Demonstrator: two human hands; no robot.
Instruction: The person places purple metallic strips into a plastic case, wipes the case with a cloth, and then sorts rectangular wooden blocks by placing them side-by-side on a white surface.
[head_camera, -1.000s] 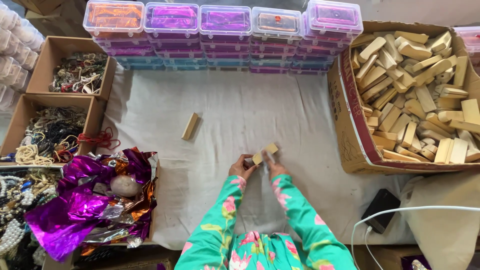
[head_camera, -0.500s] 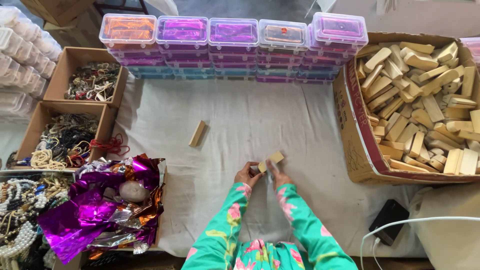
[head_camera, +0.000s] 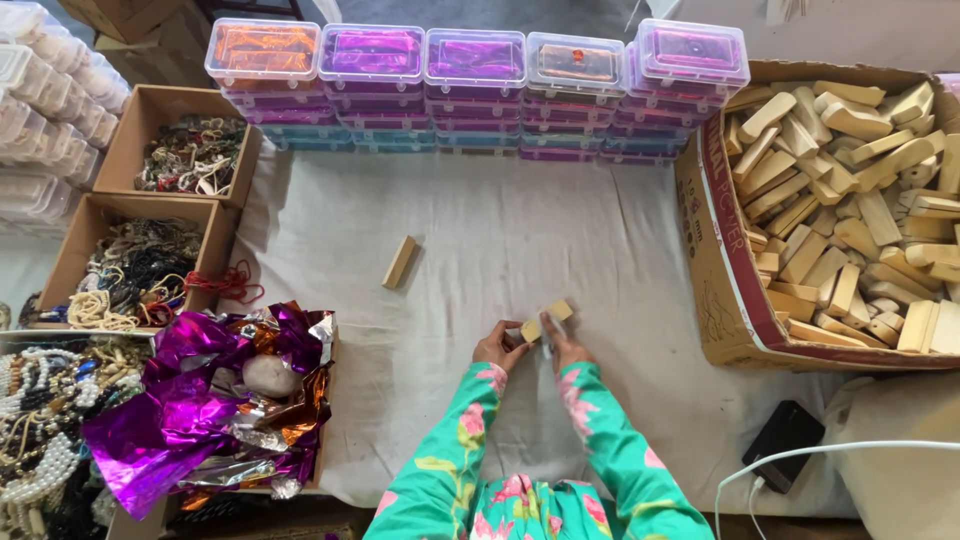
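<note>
Head view: a small wooden block is pinched by the fingers of the left hand and the right hand, as before; only the camera has shifted. Another block lies well left of the fingers.

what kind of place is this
Probably a small craft or packing workspace: a cardboard box of wooden blocks, stacked clear plastic cases and boxes of beaded jewellery surround a cloth-covered table.

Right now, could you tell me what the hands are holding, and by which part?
A small wooden block, held between both hands: left hand at its lower-left end, right hand from below. The exact finger contact is too small to see.
</note>
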